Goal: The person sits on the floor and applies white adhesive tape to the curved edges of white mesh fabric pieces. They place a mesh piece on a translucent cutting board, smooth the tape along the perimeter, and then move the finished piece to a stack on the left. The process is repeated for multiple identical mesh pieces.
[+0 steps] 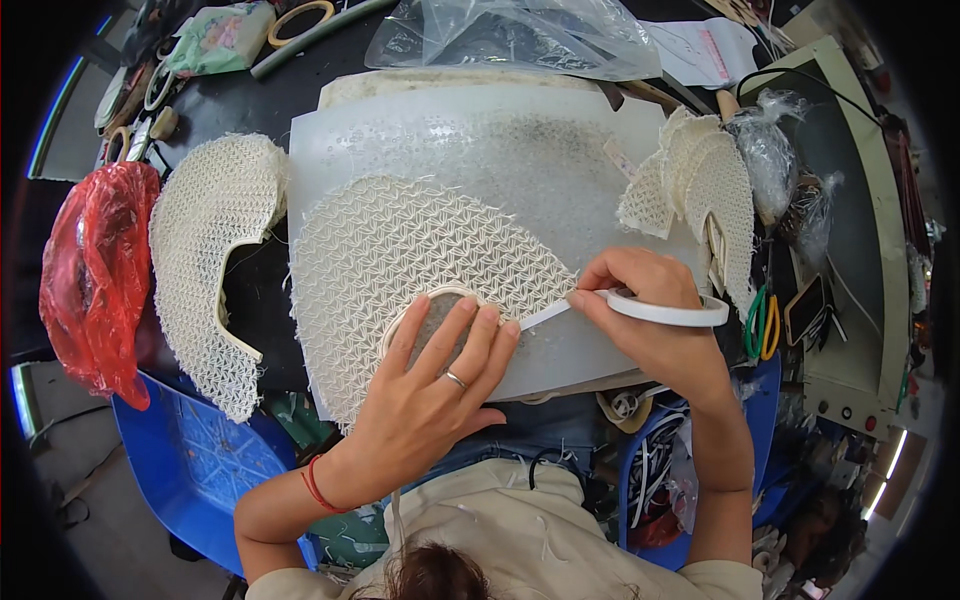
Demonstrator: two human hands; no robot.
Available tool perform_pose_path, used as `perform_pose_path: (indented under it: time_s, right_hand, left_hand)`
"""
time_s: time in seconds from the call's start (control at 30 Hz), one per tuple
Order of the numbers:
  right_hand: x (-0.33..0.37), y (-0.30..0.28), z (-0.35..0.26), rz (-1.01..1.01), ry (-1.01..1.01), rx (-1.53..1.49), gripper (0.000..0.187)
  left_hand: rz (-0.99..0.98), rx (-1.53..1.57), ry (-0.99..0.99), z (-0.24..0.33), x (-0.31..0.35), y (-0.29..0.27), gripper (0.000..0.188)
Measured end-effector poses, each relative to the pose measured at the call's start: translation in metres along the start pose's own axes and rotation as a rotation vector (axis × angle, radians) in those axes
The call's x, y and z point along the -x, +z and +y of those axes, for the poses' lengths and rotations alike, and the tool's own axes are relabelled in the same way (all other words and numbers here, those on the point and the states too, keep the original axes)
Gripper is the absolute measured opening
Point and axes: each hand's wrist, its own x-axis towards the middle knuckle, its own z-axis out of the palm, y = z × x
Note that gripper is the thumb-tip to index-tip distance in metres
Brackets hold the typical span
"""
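A worker's left hand [430, 395] rests, fingers spread, at six o'clock on a cream woven panel [430, 240] atop a translucent sheet [470, 130], as the right hand [657, 338] pinches white tape [690, 316] at three o'clock.

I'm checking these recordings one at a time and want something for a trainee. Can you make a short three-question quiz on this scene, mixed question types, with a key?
1. Multiple choice: what does the right hand hold?
a) a pen
b) a roll of white tape
c) a hammer

2. True or false: the left hand is closed into a fist.

3. Fill the blank: the red plastic bag lies near the ____ side of the picture.

Key:
1. b
2. False; its fingers are extended and it is spread over part of the woven piece.
3. left
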Motion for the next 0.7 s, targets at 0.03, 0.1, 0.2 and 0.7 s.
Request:
perform_pose_path:
  time_s: [0.03, 0.1, 0.2, 0.7]
  right_hand:
    - [0.003, 0.001, -0.002, 0.043, -0.051, 0.087, 0.009]
    - [0.008, 0.003, -0.007, 0.124, -0.153, 0.256, 0.007]
    - [0.015, 0.018, -0.007, 0.227, -0.143, 0.329, 0.01]
    - [0.062, -0.036, 0.004, 0.824, 0.238, -0.074, 0.019]
  left_hand:
    - [-0.002, 0.001, 0.0, 0.0, 0.0, 0.0, 0.088]
    - [-0.004, 0.002, -0.004, 0.0, 0.001, 0.0, 0.088]
    - [0.005, -0.006, -0.002, 0.0, 0.002, 0.002, 0.086]
    - [0.054, 0.132, -0.001, -0.006, -0.005, 0.003, 0.086]
